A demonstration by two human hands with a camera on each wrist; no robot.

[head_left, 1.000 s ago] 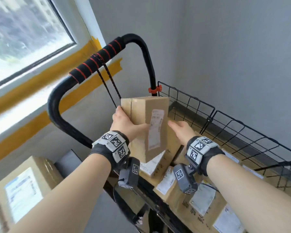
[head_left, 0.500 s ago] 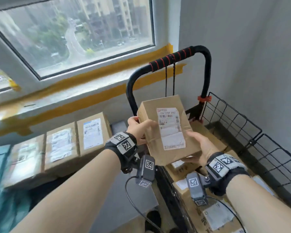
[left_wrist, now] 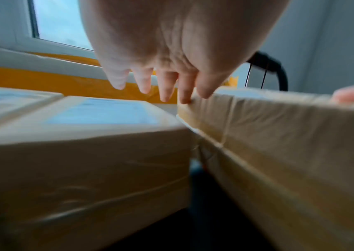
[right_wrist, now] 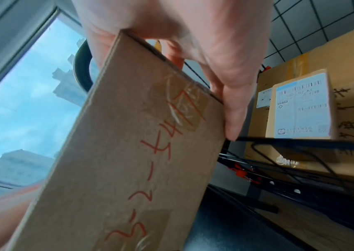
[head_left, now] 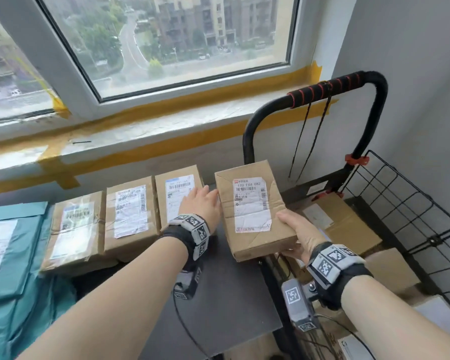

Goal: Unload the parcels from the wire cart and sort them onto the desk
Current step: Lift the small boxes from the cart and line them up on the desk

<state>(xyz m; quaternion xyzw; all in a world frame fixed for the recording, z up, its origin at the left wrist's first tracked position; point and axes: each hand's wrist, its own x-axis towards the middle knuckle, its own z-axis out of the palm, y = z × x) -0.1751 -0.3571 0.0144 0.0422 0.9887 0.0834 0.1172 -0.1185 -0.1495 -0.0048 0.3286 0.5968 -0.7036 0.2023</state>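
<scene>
Parcel in transit: one brown cardboard parcel [head_left: 255,209], white shipping label up, held in the air between the wire cart [head_left: 400,203] and the row already laid on the table [head_left: 218,287]. Right grip: the right hand [head_left: 300,236] grasps the parcel's near right corner, thumb on top, fingers curled underneath (the right wrist view confirms this and shows red handwriting on the underside). Left grip: the left hand [head_left: 202,203] is released, fingers straight, fingertips touching the parcel's far left edge in the left wrist view, steadying rather than carrying. Key relation: the parcel's long axis runs away from the person toward the window wall, roughly parallel to the boxes in the row; the free slot lies just left of the parcel, beside the rightmost box [head_left: 179,196], with the left hand sitting between the two. Judgement: the set-down calls for a short leftward and downward shift, left hand guiding. Count: three brown boxes in the row, at least two teal mailer bags [head_left: 13,245] at far left, one parcel in hand, several parcels (exact number hidden) remaining in the cart.
</scene>
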